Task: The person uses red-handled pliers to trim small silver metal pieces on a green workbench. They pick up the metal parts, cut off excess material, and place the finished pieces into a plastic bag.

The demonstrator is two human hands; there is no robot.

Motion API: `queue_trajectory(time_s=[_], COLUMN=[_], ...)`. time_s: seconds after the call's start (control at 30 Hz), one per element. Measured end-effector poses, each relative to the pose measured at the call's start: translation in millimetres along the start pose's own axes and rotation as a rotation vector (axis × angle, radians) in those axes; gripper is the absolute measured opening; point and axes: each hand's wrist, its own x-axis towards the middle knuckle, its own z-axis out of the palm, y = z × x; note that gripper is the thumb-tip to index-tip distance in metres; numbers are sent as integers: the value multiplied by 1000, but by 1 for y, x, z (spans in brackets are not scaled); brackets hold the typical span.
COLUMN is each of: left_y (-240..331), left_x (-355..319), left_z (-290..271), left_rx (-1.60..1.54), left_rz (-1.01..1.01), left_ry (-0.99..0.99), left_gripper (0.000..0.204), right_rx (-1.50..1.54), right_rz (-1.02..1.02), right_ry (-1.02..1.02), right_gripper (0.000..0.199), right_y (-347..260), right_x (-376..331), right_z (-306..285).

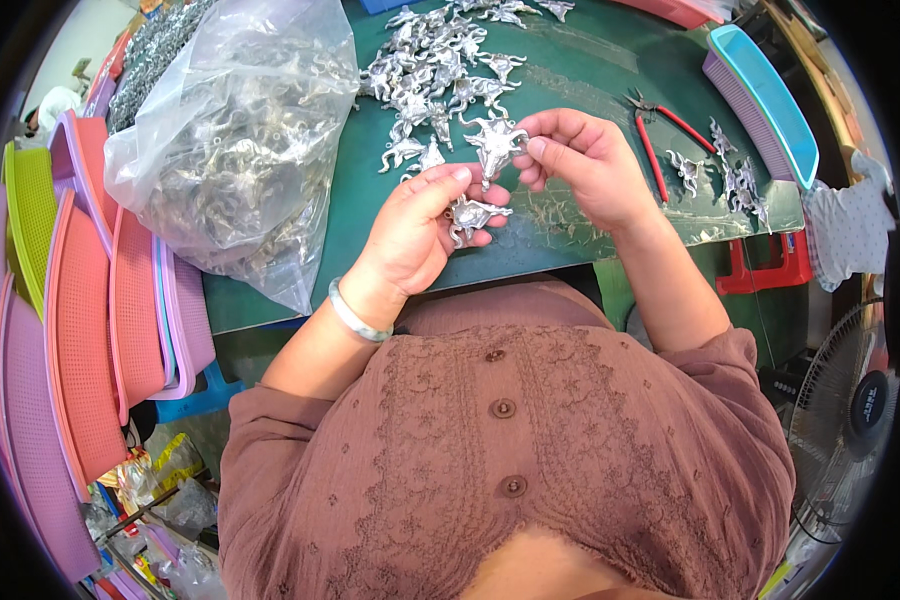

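My right hand (575,165) pinches a silver metal bull-head casting (494,143) by one horn, between thumb and fingers. Its lower tip comes down at the fingertips of my left hand (415,225); whether they also grip it I cannot tell. A second bull-head casting (470,217) lies in the curled fingers of my left hand. Just beyond both hands, a loose heap of similar castings (425,75) spreads over the green table (580,75). Red-handled pliers (651,150) lie with their handles apart to the right of my right hand.
A large see-through plastic bag (255,130) full of castings stands on the left. A few castings (740,185) lie near the right edge, below a turquoise and purple basket (765,105). Stacked baskets (80,340) line the far left; a fan (835,400) stands lower right.
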Motion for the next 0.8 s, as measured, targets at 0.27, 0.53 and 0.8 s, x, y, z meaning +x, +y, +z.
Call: queue_trajectory(time_s=[0.27,0.53,0.8], left_y=[-2,-3,-5], left_x=[0,2,6], left_z=[-2,1,-8], left_rx=[-154,-233,-394], left_rz=[-46,-12,53], left_ry=[-86,-105,-164], left_gripper=[43,51,51], right_rx=[-38,-398,-773], right_rz=[-19,-357,-655], right_ry=[13,33,-277], right_gripper=[18,15,20], right_y=[1,5,-4], right_x=[1,-4,-8], right_z=[0,7,11])
